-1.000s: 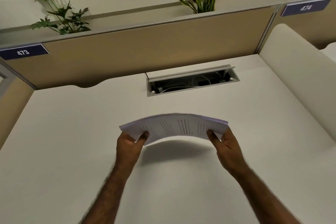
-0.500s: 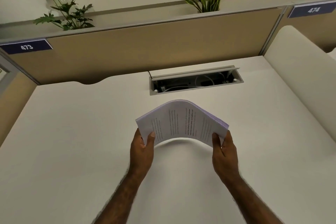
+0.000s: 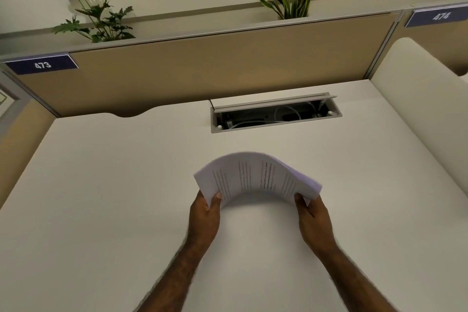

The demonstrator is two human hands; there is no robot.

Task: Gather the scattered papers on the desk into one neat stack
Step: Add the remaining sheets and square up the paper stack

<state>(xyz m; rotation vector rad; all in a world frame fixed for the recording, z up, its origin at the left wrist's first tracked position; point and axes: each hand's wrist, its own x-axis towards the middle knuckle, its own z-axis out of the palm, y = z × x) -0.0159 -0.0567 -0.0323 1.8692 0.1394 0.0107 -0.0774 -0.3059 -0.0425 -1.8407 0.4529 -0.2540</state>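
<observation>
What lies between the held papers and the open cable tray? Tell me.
Nothing: in the head view, only bare desk separates the papers from the cable tray.

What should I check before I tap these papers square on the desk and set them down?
1. Left hand gripping the papers: ok.
2. Right hand gripping the other end: ok.
3. Papers flat: not ok, bowed upward in the middle.
4. Edges aligned: not ok, sheets fan out at the right end.
5. Loose sheets left on the desk: none in view, ok.
6. Open cable box clear of the papers: ok.
</observation>
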